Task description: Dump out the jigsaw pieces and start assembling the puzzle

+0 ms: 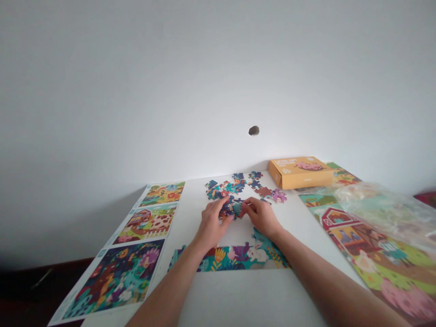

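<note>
Both my hands meet over a small cluster of joined puzzle pieces (235, 208) on the white table (238, 290). My left hand (213, 222) has its fingers curled onto the cluster's left side. My right hand (260, 215) pinches its right side with thumb and fingers. Just behind them lies a heap of loose puzzle pieces (240, 184). In front of my wrists lies a finished strip of puzzle (235, 256) showing flowers and a white rabbit.
A sheet of three reference pictures (136, 247) lies at the left. An orange puzzle box (299, 171) stands at the back right. A large farm picture (374, 250) and a crumpled clear plastic bag (384, 211) cover the right side. A white wall rises behind.
</note>
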